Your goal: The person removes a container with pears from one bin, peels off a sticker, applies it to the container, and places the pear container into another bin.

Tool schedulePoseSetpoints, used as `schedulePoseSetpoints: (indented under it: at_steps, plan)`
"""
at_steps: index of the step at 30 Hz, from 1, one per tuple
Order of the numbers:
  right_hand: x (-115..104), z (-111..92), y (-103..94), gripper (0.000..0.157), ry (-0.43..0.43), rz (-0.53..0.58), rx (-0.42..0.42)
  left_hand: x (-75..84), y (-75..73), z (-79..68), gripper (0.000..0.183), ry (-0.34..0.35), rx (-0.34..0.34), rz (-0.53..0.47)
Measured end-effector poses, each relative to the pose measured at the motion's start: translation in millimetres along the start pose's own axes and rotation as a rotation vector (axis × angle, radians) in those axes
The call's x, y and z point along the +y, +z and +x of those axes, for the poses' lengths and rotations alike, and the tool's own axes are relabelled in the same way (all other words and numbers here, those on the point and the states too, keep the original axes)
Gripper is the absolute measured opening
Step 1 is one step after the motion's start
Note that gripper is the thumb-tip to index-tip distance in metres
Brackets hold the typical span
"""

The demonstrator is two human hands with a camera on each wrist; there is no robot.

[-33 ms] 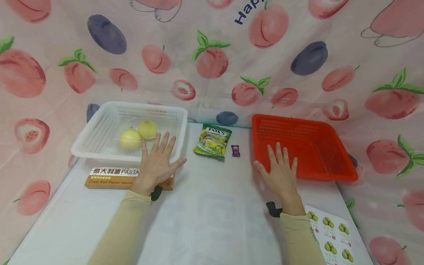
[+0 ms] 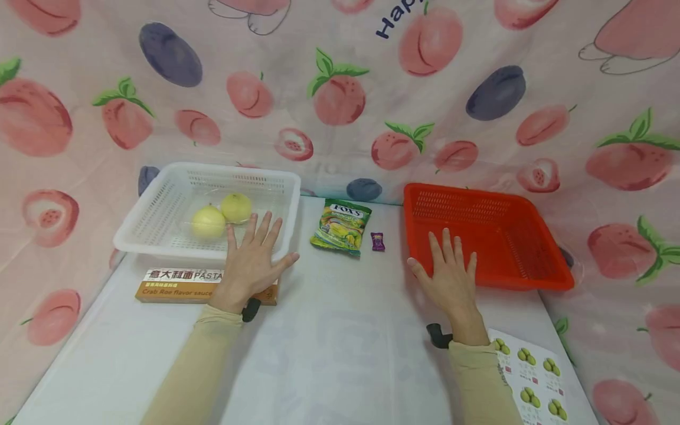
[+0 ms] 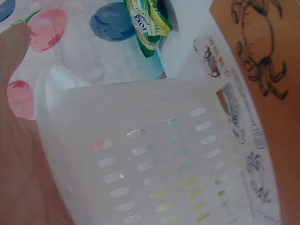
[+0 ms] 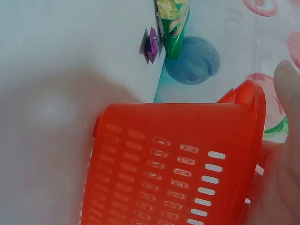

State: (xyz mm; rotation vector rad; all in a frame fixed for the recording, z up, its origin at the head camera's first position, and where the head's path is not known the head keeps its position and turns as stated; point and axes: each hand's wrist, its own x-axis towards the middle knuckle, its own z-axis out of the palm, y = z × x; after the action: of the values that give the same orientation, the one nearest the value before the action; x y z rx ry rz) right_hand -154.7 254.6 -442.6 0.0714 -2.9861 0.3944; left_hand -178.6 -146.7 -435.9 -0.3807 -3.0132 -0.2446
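Across the white tabletop [image 2: 340, 366]: nothing has visibly shifted since the earlier head picture; with both hands free, no item is being lifted or moved.
Left hand [image 2: 249, 257]: spread wide, fingers straight and holding nothing, over the near right corner of the white basket; whether it touches the rim, I cannot tell.
Right hand [image 2: 448, 271]: also spread and holding nothing, over the near left side of the red basket; contact unclear.
White basket [image 2: 239, 171]: at the left, with two yellow-green round fruits [image 2: 222, 215] side by side inside, seemingly under clear film.
Red basket [image 2: 494, 248]: at the right, slotted walls and floor showing; the hand hides part.
Between baskets: green FOX'S candy bag [image 2: 342, 227], a purple-wrapped candy [image 2: 378, 241] just beside it.
Crab Roe pasta box [image 2: 175, 286]: before the white basket, partly behind the left hand.
Fruit-printed sheet [image 2: 536, 378]: near right, partly under the sleeve's line of sight.
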Motion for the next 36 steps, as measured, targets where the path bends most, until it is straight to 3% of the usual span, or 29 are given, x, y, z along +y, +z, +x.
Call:
schedulePoseSetpoints:
  at_steps: [6,11,16,25,36]
  plan:
    - [-12,7,-6.4,0.087,-0.018,0.043,0.044,-10.1,-14.7,-6.8,0.091,-0.005,0.022,-0.032]
    - [-36,17,-13.9,0.085,-0.085,0.124,0.066,-32.2,-27.2,-15.3,0.090,-0.012,0.076,-0.068]
    - [-74,30,-15.0,0.082,-0.175,0.203,0.035,-61.8,-36.6,-24.8,0.088,-0.028,0.117,-0.105]
    - [-148,54,-8.6,0.073,-0.366,0.340,-0.037,-113.2,-52.7,-43.8,0.088,-0.114,0.106,-0.146]
    - [-233,66,18.7,0.072,-0.449,0.509,-0.198,-165.2,-52.0,-63.5,0.087,-0.238,0.116,-0.202]
